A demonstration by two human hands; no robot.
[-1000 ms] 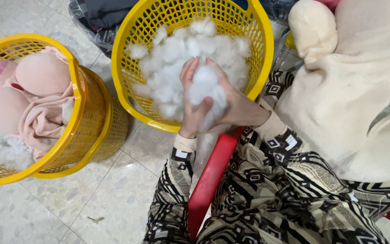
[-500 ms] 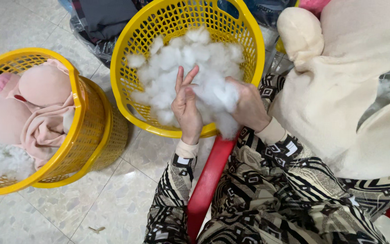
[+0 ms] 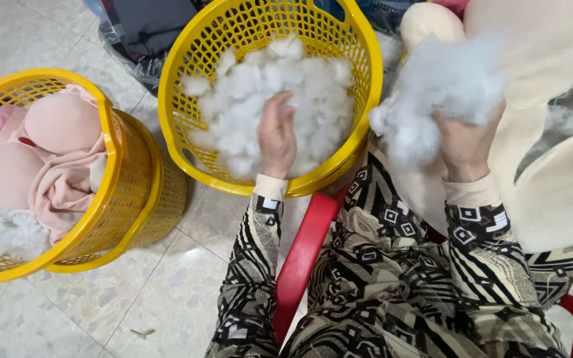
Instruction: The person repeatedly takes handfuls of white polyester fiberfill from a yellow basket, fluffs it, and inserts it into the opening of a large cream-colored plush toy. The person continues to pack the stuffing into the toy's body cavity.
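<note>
Right hand (image 3: 464,142) closed round white stuffing clump (image 3: 440,93), lifted beside cream plush body (image 3: 552,132) at right. Left hand (image 3: 277,136) curled loosely, fingers sunk into loose stuffing in yellow basket (image 3: 187,142) ahead. Judgement: keep clump compact, feed gently, avoid shedding wisps.

packages: none visible | labels: none visible | signs: none visible | screens: none visible
</note>
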